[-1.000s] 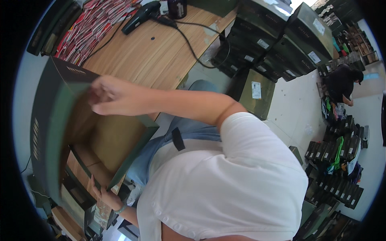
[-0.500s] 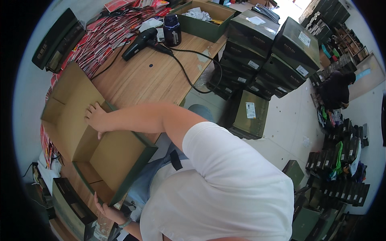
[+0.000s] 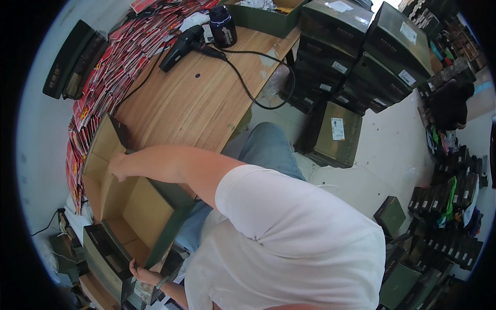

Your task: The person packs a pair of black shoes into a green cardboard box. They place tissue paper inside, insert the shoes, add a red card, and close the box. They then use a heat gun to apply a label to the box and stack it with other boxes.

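A dark green shoebox (image 3: 173,222) with a bare brown cardboard inside stands on the near left part of the table. Its hinged lid (image 3: 103,142) is raised and leans away. My right hand (image 3: 118,166) reaches across and touches the cardboard where lid and box meet; its fingers are bent down and mostly hidden. At the box's near lower corner, my left hand (image 3: 147,275) grips the edge with its fingertips. Inside, the box shows only bare cardboard.
A black hair dryer (image 3: 181,47), its cord looping off the edge, and a dark jar (image 3: 222,27) lie on the table (image 3: 181,103). Red packets (image 3: 124,57) heap along the wall. Stacked dark boxes (image 3: 330,36) stand beyond. A person (image 3: 449,103) works far right.
The lid has tilted more upright, and my right hand's fingers have gone from spread to bent down. My left hand stays at the box corner. The whole view has shifted slightly.
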`<act>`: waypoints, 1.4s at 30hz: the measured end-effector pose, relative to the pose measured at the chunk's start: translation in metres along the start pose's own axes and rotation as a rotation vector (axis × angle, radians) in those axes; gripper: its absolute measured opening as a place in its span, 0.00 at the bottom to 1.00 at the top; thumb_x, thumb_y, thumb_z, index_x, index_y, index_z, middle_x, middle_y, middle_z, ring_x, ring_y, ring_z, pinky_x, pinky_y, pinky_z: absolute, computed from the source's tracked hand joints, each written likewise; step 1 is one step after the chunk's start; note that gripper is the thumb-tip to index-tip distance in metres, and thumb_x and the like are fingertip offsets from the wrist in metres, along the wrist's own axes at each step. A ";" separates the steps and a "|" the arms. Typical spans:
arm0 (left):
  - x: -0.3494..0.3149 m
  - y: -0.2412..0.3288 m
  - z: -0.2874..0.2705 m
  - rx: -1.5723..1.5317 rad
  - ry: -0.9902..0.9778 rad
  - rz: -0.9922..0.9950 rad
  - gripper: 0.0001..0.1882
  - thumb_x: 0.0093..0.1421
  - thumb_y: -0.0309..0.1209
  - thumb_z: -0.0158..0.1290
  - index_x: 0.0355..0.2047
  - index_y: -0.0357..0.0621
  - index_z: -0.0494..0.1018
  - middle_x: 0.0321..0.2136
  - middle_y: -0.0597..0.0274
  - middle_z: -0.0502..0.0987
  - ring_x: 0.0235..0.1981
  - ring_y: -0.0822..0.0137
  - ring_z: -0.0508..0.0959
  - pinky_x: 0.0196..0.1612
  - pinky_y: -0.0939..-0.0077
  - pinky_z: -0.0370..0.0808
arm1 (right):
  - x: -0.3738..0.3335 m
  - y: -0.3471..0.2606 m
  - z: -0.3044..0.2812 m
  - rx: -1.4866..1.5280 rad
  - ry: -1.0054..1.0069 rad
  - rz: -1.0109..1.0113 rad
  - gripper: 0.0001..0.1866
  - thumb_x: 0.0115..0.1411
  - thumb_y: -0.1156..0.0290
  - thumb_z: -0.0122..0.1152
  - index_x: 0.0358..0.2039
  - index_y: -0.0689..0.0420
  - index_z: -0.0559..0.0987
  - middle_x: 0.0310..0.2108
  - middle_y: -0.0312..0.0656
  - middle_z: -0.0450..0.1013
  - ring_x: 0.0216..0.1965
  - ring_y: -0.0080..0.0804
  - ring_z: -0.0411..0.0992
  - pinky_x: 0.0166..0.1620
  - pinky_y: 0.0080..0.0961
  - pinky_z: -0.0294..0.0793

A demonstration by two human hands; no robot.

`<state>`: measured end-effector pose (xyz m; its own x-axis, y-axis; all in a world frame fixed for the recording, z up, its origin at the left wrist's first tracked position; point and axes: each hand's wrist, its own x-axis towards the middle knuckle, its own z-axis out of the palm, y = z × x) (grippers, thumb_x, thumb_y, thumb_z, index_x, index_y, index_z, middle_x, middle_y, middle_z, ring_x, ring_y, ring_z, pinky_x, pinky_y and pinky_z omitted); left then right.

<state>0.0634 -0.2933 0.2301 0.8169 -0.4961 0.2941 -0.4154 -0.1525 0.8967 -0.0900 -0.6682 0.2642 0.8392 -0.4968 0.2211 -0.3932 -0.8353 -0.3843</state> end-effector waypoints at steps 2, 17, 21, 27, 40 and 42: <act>0.016 0.004 -0.001 0.126 0.033 -0.005 0.22 0.50 0.21 0.36 0.41 0.38 0.75 0.45 0.52 0.73 0.49 0.57 0.71 0.56 0.65 0.67 | -0.002 0.004 -0.005 0.257 0.146 -0.126 0.22 0.55 0.59 0.64 0.50 0.52 0.79 0.48 0.46 0.76 0.49 0.44 0.74 0.50 0.39 0.74; 0.000 0.086 0.019 0.698 -0.100 0.498 0.26 0.59 0.27 0.41 0.58 0.35 0.66 0.59 0.46 0.67 0.61 0.49 0.66 0.64 0.58 0.60 | -0.702 0.159 0.068 0.099 1.336 1.841 0.19 0.62 0.60 0.54 0.42 0.65 0.76 0.39 0.56 0.75 0.43 0.55 0.74 0.47 0.40 0.72; -0.064 0.167 0.139 0.477 -0.346 0.775 0.23 0.63 0.27 0.41 0.58 0.37 0.66 0.61 0.46 0.65 0.64 0.48 0.61 0.68 0.56 0.52 | -0.866 0.120 0.154 0.081 0.889 2.691 0.37 0.55 0.40 0.57 0.44 0.67 0.75 0.47 0.59 0.73 0.49 0.56 0.72 0.54 0.47 0.71; -0.118 0.183 0.215 0.577 -0.785 1.090 0.21 0.62 0.23 0.41 0.56 0.40 0.67 0.64 0.46 0.61 0.67 0.45 0.58 0.69 0.45 0.40 | -0.955 0.131 0.250 -0.023 1.297 2.304 0.41 0.50 0.37 0.64 0.43 0.69 0.75 0.42 0.59 0.75 0.46 0.55 0.74 0.51 0.43 0.73; -0.148 0.174 0.265 0.628 -1.124 0.933 0.20 0.59 0.19 0.42 0.52 0.39 0.69 0.64 0.43 0.60 0.65 0.45 0.59 0.69 0.44 0.40 | -0.824 0.120 0.253 1.975 1.584 1.541 0.63 0.45 0.34 0.68 0.72 0.39 0.38 0.74 0.36 0.27 0.73 0.50 0.25 0.64 0.65 0.22; -0.153 0.175 0.269 0.607 -1.136 0.911 0.20 0.59 0.19 0.42 0.51 0.39 0.70 0.64 0.43 0.60 0.65 0.44 0.60 0.69 0.44 0.41 | -0.821 0.135 0.250 2.007 1.567 1.402 0.63 0.46 0.34 0.66 0.72 0.40 0.39 0.74 0.33 0.27 0.73 0.50 0.24 0.64 0.65 0.20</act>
<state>-0.2414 -0.4742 0.2529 -0.3857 -0.9226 -0.0026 -0.9000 0.3756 0.2212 -0.7385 -0.3143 -0.1931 -0.1602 -0.5658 -0.8089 0.9320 0.1832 -0.3127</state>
